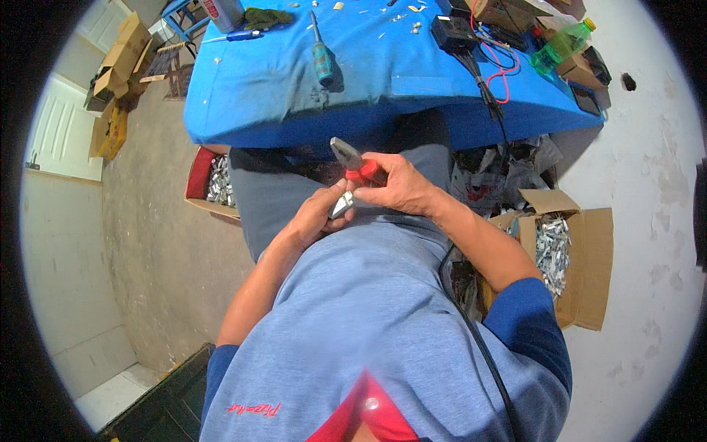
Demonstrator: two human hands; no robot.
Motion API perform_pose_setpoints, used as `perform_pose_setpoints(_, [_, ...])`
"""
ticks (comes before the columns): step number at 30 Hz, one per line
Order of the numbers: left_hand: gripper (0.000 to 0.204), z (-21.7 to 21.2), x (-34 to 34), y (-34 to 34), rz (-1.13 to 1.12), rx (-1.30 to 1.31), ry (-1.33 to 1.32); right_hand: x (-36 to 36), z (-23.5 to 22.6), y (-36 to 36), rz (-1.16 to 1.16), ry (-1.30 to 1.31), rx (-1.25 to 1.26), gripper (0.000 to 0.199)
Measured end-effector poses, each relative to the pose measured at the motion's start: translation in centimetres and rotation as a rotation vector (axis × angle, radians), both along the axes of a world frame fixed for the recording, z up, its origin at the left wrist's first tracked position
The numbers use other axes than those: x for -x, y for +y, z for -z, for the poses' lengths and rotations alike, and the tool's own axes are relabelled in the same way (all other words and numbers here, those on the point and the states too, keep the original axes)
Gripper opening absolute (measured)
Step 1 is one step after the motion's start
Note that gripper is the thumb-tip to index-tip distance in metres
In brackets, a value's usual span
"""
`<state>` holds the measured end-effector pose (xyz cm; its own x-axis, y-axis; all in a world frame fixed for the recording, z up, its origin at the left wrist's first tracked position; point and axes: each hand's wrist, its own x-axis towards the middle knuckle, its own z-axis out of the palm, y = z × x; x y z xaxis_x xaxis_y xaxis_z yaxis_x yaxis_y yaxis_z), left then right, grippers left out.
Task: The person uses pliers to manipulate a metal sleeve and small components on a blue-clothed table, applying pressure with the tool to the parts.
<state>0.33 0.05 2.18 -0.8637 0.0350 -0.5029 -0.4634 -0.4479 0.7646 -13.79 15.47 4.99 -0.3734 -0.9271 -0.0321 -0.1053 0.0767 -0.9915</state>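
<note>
My right hand (401, 186) is closed around the red-handled pliers (345, 152), whose metal jaws point up and away to the left. Just below, my left hand (318, 214) pinches a small white and metallic part (342, 204) over my lap. The right fingertips are close to that part; whether they touch it I cannot tell. Beyond my hands, a screwdriver (322, 60) with a teal handle lies on the blue-covered table (250, 110).
Two cardboard boxes with many small metal parts stand low, one box (213, 212) at left, another box (595, 269) at right. On the table are a black adapter (454, 34) with cables, a green bottle (563, 46), a phone (587, 100) and a dark glove (266, 18).
</note>
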Motion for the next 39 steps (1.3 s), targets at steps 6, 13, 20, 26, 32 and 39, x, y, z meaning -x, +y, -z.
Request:
perform_pose_setpoints(6, [0.037,1.1,-0.4,-0.6,-0.01,-0.103,0.032,-0.6,-0.8,-0.2,0.015,0.087,0.017,0.028])
perform_pose_setpoints(13, [0.049,0.3,-0.3,0.0,0.006,-0.006,0.08,-1.2,-0.5,-0.7,0.046,0.225,0.013,0.028])
perform_pose_setpoints(20, [0.053,1.4,-0.3,-0.4,0.059,-0.023,0.115,-1.0,-0.4,-0.7,0.031,0.196,-0.007,0.027])
perform_pose_setpoints(26, [0.053,0.1,-0.2,0.0,-0.001,-0.061,0.063,-1.2,0.1,-0.7,0.048,0.074,0.001,0.027])
perform_pose_setpoints(32, [0.053,0.9,-0.3,-0.7,0.081,-0.048,0.122,-1.2,0.8,-0.8,0.094,0.068,0.018,0.023])
perform_pose_setpoints(39, [0.054,0.3,0.0,-0.3,0.044,-0.02,0.057,-1.2,0.8,-0.5,0.13,0.11,-0.035,0.024])
